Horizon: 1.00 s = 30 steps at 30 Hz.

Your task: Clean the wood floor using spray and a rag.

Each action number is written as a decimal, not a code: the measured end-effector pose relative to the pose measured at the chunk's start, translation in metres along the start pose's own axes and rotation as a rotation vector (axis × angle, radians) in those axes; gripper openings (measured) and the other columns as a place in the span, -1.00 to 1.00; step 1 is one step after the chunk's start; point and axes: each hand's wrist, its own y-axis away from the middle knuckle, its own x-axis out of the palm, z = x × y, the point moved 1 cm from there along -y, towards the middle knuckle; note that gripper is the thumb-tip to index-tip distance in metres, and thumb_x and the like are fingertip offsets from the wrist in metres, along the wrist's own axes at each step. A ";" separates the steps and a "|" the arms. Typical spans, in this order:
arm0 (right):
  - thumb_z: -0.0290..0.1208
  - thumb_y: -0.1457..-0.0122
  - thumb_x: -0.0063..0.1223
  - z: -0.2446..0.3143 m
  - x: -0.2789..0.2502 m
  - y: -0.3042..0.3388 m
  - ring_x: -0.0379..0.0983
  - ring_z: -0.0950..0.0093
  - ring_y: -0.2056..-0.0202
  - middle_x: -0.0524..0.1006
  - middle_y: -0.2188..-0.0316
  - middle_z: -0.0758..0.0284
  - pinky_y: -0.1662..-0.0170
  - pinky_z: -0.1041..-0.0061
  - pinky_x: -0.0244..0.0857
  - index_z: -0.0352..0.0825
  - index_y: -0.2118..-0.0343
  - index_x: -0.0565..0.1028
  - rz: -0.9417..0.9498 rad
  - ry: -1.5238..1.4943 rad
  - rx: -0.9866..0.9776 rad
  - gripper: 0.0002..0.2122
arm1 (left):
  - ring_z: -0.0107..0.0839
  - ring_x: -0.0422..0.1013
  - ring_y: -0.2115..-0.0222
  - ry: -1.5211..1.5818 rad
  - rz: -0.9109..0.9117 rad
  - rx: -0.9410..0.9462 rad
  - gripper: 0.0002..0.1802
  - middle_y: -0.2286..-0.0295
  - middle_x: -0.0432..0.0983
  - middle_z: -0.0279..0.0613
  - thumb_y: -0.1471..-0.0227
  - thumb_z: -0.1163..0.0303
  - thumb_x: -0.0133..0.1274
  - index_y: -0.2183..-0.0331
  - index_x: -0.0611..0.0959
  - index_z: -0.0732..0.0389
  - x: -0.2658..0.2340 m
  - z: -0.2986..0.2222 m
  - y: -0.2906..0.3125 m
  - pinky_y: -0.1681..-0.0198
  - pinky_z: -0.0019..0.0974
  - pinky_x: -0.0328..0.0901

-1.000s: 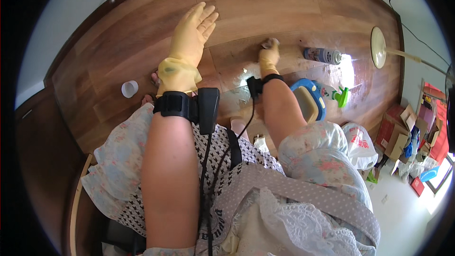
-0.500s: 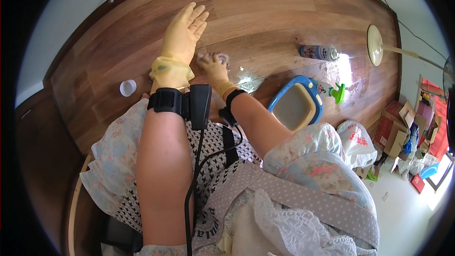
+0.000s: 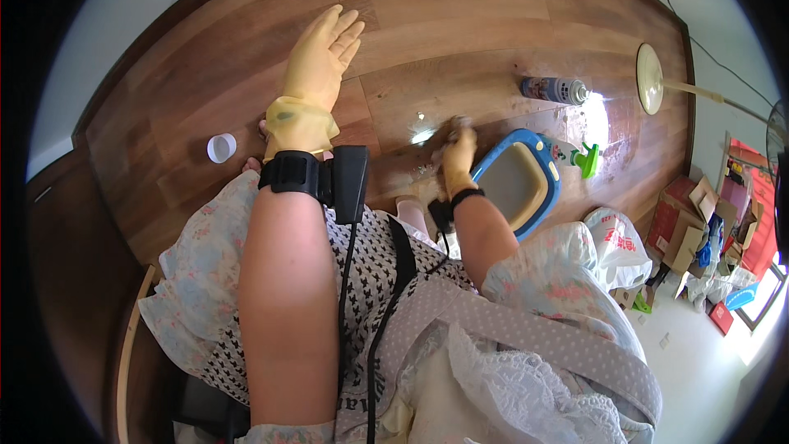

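Note:
Both my hands wear yellow rubber gloves. My left hand (image 3: 314, 66) is stretched out flat over the wooden floor (image 3: 444, 8), palm down as far as I can see, with straight fingers and nothing in it. My right hand (image 3: 459, 158) reaches to the floor just left of a blue-rimmed basin (image 3: 548, 166). Its fingers are closed on a small greyish-brown wad (image 3: 457, 125), blurred, maybe a rag or scouring pad. Greyish water stands in the basin. Wet, shiny patches show on the boards around my right hand.
Beyond the basin lie a spray can (image 3: 552, 90) and a bottle with a green trigger (image 3: 588, 161). A white cap (image 3: 221, 148) lies at left. The round base (image 3: 650, 78) of a pole stands far right. A plastic bag (image 3: 612, 247) and cardboard boxes (image 3: 684, 226) sit at right.
My right hand has swept rightward across the floor with the wad, from beside my left hand to the basin's left edge. My left hand stays nearly where it was.

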 end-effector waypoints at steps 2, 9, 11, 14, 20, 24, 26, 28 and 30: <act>-0.52 0.04 0.04 0.010 -0.009 -0.038 0.39 0.38 0.33 0.42 0.33 0.24 0.38 0.38 0.34 -0.33 0.24 0.33 -0.467 0.121 -0.120 -0.74 | -0.21 0.13 -0.04 0.003 0.040 -0.014 -0.55 -0.02 0.15 0.02 -0.14 0.34 -0.34 -0.03 0.18 0.35 0.015 0.006 -0.004 -0.09 -0.28 0.06; -0.51 0.17 0.00 0.033 0.045 -0.030 0.22 0.06 0.10 0.31 0.09 0.13 0.05 0.25 0.14 -0.22 0.07 0.30 -0.340 0.791 -0.092 -0.52 | -0.23 0.18 -0.01 0.001 0.040 -0.015 -0.55 0.02 0.21 0.01 -0.13 0.31 -0.30 -0.02 0.21 0.35 0.016 0.013 -0.006 -0.06 -0.29 0.10; -0.46 0.16 0.01 0.038 0.063 -0.019 0.21 0.11 0.07 0.28 0.05 0.15 0.02 0.24 0.11 -0.13 -0.02 0.24 -0.156 0.782 -0.117 -0.45 | -0.23 0.18 -0.01 -0.021 0.032 -0.026 -0.55 0.02 0.21 0.02 -0.13 0.31 -0.31 -0.02 0.21 0.35 0.016 0.013 -0.005 -0.06 -0.29 0.10; -0.41 0.11 -0.04 0.045 0.095 0.004 0.20 0.08 0.09 0.28 0.05 0.16 0.05 0.17 0.12 -0.12 -0.02 0.23 0.020 0.963 -0.390 -0.49 | -0.23 0.18 -0.01 -0.045 0.038 -0.038 -0.55 0.01 0.20 0.02 -0.14 0.31 -0.32 -0.02 0.20 0.35 0.025 0.014 -0.007 -0.07 -0.29 0.10; -0.45 0.18 0.02 0.035 0.097 0.062 0.15 0.14 0.06 0.22 0.04 0.30 0.10 0.11 0.16 -0.14 0.03 0.26 0.463 1.273 -0.880 -0.47 | -0.21 0.15 -0.03 -0.009 0.014 -0.024 -0.54 -0.01 0.16 0.03 -0.14 0.32 -0.33 -0.03 0.18 0.34 0.015 0.008 -0.005 -0.08 -0.28 0.08; -0.51 0.19 0.03 0.018 0.053 0.060 0.21 0.22 0.05 0.27 0.07 0.35 0.07 0.17 0.19 -0.13 0.09 0.33 0.775 1.222 -1.076 -0.53 | -0.19 0.12 -0.05 -0.008 0.023 -0.021 -0.53 -0.02 0.14 0.03 -0.14 0.31 -0.34 -0.04 0.16 0.34 0.014 0.005 -0.001 -0.09 -0.27 0.06; -0.56 0.15 0.00 0.015 0.036 0.050 0.27 0.18 0.12 0.34 0.15 0.29 0.09 0.23 0.21 -0.18 0.10 0.34 0.829 1.109 -0.780 -0.56 | -0.20 0.12 -0.04 -0.002 0.018 -0.021 -0.53 -0.02 0.14 0.03 -0.14 0.31 -0.33 -0.04 0.16 0.34 0.012 0.006 -0.003 -0.09 -0.27 0.06; -0.64 0.11 -0.04 0.020 0.026 0.042 0.36 0.17 0.25 0.43 0.30 0.21 0.19 0.33 0.28 -0.28 0.14 0.35 0.666 0.925 -0.377 -0.62 | -0.20 0.13 -0.04 0.000 -0.015 -0.014 -0.53 -0.02 0.15 0.02 -0.13 0.30 -0.32 -0.04 0.17 0.34 0.002 0.004 -0.002 -0.09 -0.28 0.06; -0.70 0.10 -0.07 0.032 0.018 0.021 0.42 0.29 0.36 0.45 0.37 0.19 0.36 0.45 0.33 -0.36 0.23 0.34 0.323 0.436 -0.165 -0.70 | -0.21 0.15 -0.03 -0.007 0.003 0.006 -0.52 -0.01 0.17 0.01 -0.13 0.29 -0.29 -0.03 0.19 0.34 -0.004 0.004 0.001 -0.09 -0.28 0.07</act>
